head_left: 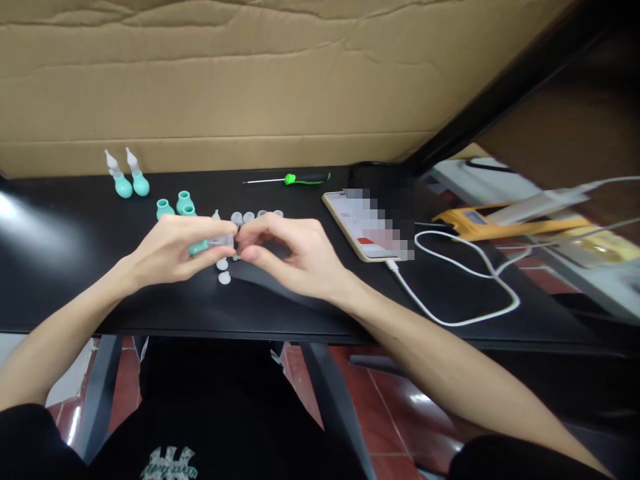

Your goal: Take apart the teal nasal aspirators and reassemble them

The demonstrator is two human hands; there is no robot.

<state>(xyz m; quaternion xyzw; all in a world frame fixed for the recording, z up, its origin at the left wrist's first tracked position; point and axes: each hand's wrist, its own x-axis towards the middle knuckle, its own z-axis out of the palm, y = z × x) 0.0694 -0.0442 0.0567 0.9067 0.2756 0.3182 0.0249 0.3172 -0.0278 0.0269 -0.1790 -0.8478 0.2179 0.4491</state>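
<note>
My left hand is clamped on a small teal-and-clear tubular plastic piece over the matte black counter. My right hand curls at its clear end; I cannot tell whether those fingertips grip it. Open-necked, rounded teal bulbs stand just beyond my left hand.

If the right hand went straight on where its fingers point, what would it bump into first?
Probably the clear tube held in the left hand; contact may already exist, as depth is hard to judge.
</note>
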